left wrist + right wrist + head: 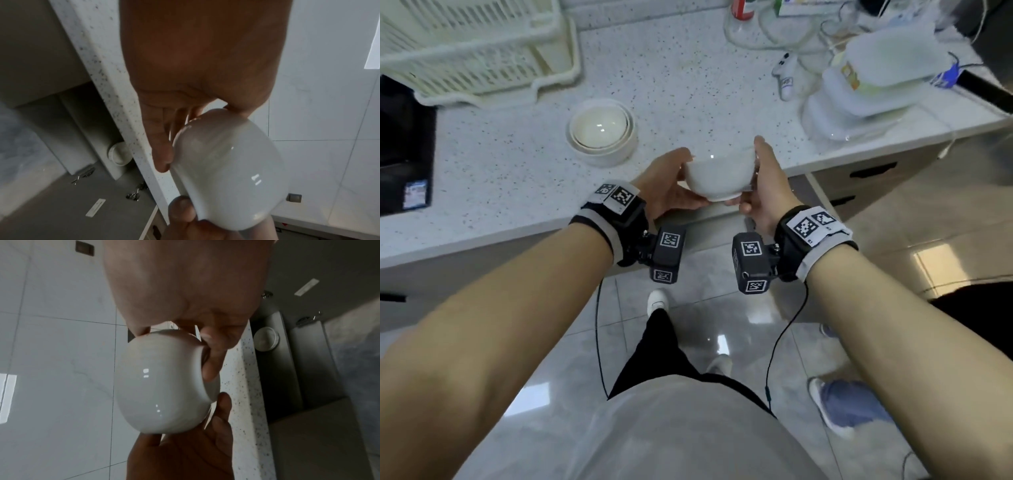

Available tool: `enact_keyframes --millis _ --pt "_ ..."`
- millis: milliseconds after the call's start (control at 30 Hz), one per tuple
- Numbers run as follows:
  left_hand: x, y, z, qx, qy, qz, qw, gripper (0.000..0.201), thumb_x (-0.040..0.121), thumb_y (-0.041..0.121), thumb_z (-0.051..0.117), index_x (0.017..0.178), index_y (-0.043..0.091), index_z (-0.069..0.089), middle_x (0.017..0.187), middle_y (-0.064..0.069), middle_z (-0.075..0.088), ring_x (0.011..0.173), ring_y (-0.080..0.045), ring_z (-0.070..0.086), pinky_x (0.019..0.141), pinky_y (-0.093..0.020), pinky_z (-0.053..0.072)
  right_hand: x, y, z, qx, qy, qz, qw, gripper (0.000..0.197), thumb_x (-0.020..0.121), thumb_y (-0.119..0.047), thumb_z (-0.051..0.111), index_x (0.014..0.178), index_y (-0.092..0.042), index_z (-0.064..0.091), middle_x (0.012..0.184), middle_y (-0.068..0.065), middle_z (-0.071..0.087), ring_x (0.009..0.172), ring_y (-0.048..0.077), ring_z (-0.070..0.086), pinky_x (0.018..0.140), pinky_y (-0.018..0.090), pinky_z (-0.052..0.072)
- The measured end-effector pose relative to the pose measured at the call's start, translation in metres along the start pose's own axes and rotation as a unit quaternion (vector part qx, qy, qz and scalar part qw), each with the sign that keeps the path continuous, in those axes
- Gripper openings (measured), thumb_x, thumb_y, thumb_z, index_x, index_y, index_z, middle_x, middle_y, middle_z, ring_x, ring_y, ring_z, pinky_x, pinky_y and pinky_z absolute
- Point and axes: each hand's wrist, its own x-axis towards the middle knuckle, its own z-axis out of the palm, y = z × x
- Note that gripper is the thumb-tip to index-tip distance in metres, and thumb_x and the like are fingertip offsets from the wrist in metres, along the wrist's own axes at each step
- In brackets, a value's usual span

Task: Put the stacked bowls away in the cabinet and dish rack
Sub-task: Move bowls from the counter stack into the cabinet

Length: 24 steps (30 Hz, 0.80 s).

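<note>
Both hands [719, 185] cupping white bowl [717, 178]

Both bare forearms reach forward side by side, each wrist wrapped in a strap carrying a small black camera on its underside. The left hand [669, 186] and the right hand [765, 181] face each other, palms inward, and grip a white bowl [717, 178] between them. On each hand the thumb lies along the rim while the fingers [211, 368] curl under the base.
</note>
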Motion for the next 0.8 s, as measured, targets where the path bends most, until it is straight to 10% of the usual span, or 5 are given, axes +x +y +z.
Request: enact_keyframes --millis 233,400,600,800 --pt "-0.017 -0.032 0.023 -0.022 -0.002 -0.013 1.000 0.014 0.086 0.017 0.047 0.094 0.006 0.050 0.098 -0.013 0.055 0.076 -0.035 0.066 0.065 -0.040 0.061 -0.025 0.023 -0.030 -0.005 -0.022 0.006 1.000 0.059 0.088 -0.074 0.037 0.097 -0.021 0.062 0.069 0.003 0.066 0.046 0.017 0.056 0.041 0.021 0.030" --pt "-0.005 -0.071 0.020 -0.007 0.030 -0.036 0.999 0.030 0.091 0.017 0.046 0.117 0.003 0.049 0.113 -0.020 0.057 0.072 -0.035 0.071 0.063 -0.044 0.061 -0.010 0.058 -0.036 -0.043 -0.009 0.028 0.999 0.056 0.092 -0.063 0.036 0.105 -0.015 0.063 0.062 0.004 0.064 0.045 0.017 0.056 0.037 0.018 0.036" --pt "0.033 -0.130 0.006 0.067 0.055 -0.058 0.995 0.039 0.088 0.003 0.037 0.125 0.007 0.050 0.112 -0.025 0.060 0.073 -0.036 0.069 0.054 -0.038 0.059 0.030 0.118 -0.044 -0.100 -0.012 0.033 0.994 0.051 0.086 -0.051 0.039 0.120 -0.019 0.060 0.110 0.017 0.068 0.073 0.022 0.064 0.043 0.023 0.048" --pt "0.104 -0.170 -0.012 0.076 0.073 -0.070 0.992 0.040 0.091 0.003 0.038 0.130 0.010 0.045 0.123 -0.023 0.057 0.079 -0.036 0.069 0.061 -0.043 0.061 0.090 0.155 -0.052 -0.162 0.021 0.067 0.984 0.046 0.097 -0.051 0.039 0.128 -0.019 0.050 0.120 0.008 0.062 0.089 0.025 0.069 0.056 0.032 0.058"
